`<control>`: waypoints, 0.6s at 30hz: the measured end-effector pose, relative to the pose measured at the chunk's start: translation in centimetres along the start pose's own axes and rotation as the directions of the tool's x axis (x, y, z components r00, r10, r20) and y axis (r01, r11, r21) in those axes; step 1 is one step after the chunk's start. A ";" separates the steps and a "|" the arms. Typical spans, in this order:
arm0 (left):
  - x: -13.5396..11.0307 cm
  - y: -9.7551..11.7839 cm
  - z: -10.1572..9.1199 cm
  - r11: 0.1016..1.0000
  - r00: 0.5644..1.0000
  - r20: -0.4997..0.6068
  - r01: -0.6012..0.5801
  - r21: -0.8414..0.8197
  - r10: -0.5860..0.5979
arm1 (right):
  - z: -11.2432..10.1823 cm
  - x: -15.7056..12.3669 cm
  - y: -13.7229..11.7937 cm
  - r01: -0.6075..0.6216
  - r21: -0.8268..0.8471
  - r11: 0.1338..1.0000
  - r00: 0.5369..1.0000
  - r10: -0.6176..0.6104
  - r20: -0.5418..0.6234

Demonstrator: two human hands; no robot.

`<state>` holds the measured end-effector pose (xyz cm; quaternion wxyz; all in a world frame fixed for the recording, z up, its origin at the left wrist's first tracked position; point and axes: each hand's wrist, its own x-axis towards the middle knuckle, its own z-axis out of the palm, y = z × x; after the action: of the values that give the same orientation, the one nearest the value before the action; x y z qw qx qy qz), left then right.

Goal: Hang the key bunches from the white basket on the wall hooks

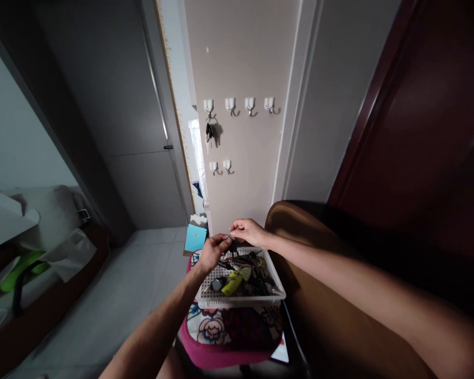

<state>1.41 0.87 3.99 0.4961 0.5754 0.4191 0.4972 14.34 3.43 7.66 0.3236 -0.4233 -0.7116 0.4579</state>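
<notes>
Both my hands meet above the far edge of a white plastic basket (240, 301). My left hand (213, 251) and my right hand (248, 232) are each closed in a pinch on the same small dark item, probably a key or key ring, too small to name. Inside the basket lie several keys and fobs, among them a yellow-green fob (232, 285). The basket rests on a pink stool (221, 347) with a flowered seat. On the beige wall panel ahead are several white adhesive hooks (230, 104); a dark key bunch (209, 131) hangs from the leftmost upper hook.
A brown armchair (319, 295) stands to the right of the stool. A dark red door (418, 116) fills the right side. A light blue box (195, 238) sits on the tiled floor by the wall. At left are a sofa with white bags and something green (19, 268).
</notes>
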 end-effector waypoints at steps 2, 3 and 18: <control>0.3 0.4 0.0 0.999 0.998 -0.062 0.011 -0.041 -0.014 | -0.3 0.0 0.2 0.008 -0.023 1.000 1.000 -0.008 0.002; 0.4 0.6 0.0 0.998 0.996 -0.085 0.012 -0.059 -0.017 | -0.4 0.0 0.3 0.011 -0.035 0.999 1.000 -0.010 0.019; 1.0 1.7 0.8 0.999 0.996 0.067 0.051 -0.001 -0.050 | -1.4 -0.2 -0.3 0.087 -0.123 0.989 0.981 -0.106 -0.160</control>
<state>2.29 1.46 5.82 0.5232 0.5803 0.4158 0.4655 15.47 3.72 8.45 0.3788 -0.4430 -0.7271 0.3629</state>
